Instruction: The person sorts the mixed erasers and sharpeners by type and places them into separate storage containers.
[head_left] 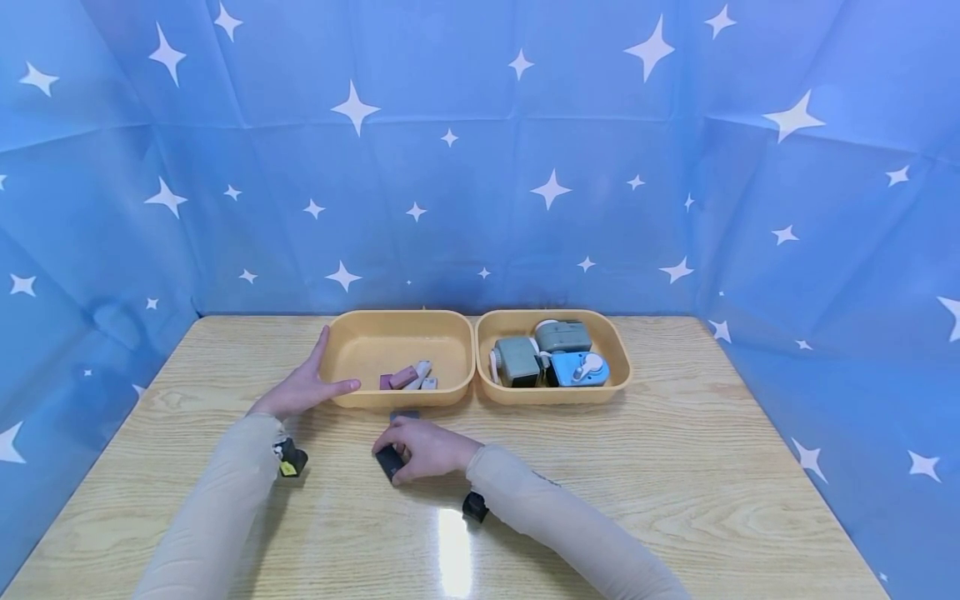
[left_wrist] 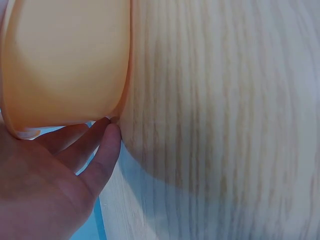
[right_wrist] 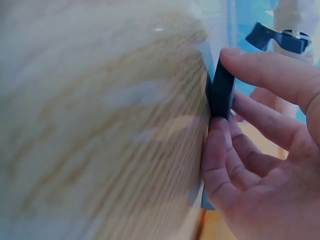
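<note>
My left hand [head_left: 302, 387] grips the left end of a tan plastic tray [head_left: 401, 400]. Its thumb lies over the front rim; in the left wrist view the fingers [left_wrist: 102, 160] bend around the outside of the end wall. Just in front of this tray, my right hand [head_left: 431, 448] pinches a small black rectangular block [head_left: 389, 461] between thumb and fingers, low over the table. In the right wrist view the block [right_wrist: 223, 92] is tilted up on edge; whether it touches the table I cannot tell. A dark grey-blue piece [head_left: 405, 414] lies between the right hand and the tray.
Inside the left tray are purple blocks [head_left: 402, 377] and small whitish pieces [head_left: 429, 383]. A second tan tray [head_left: 555, 398] stands beside it, holding grey-green boxy parts [head_left: 517, 360] and a blue box with a white lever [head_left: 579, 369]. Blue starry cloth [head_left: 450, 208] borders the wooden table [head_left: 712, 467].
</note>
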